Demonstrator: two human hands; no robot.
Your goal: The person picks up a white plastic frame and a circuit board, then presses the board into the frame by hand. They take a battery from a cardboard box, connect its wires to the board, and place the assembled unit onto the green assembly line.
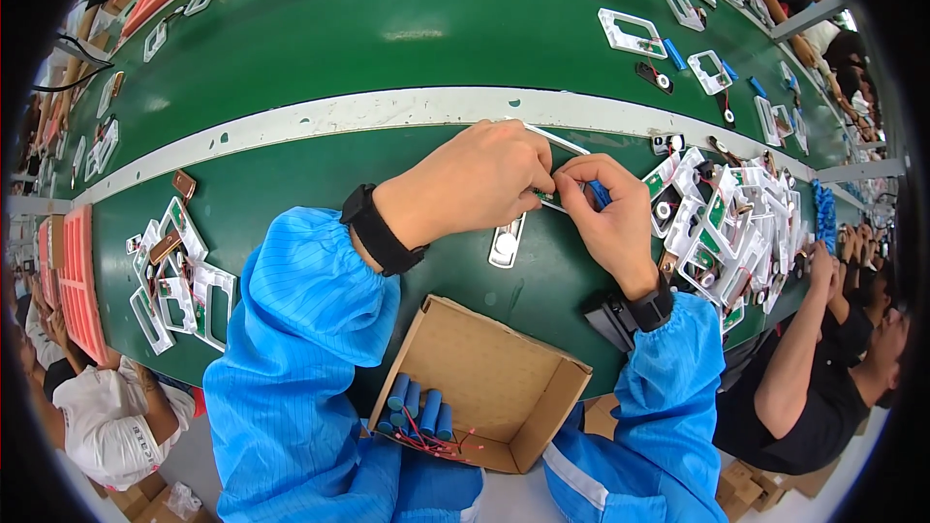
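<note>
A white plastic frame (557, 140), long and narrow, lay at the hands in front of the person, just short of the pale strip (387, 114) across the green desk (310, 160); one straight edge showed beyond the fingers, and a bit of green circuit board (545, 198) showed between them, the rest being covered. The left hand (467, 179) was curled, its thumb and fingers drawn together on the frame. The right hand (612, 213) came close beside it, thumb and index finger bent toward each other, with a blue cylindrical cell (600, 196) showing within their curve; whether they gripped the cell, a wire or the frame, I could not tell. Just below the hands lay a white oblong piece (505, 242) with a round part. A heap of similar white frames (741, 232) lay to the right.
</note>
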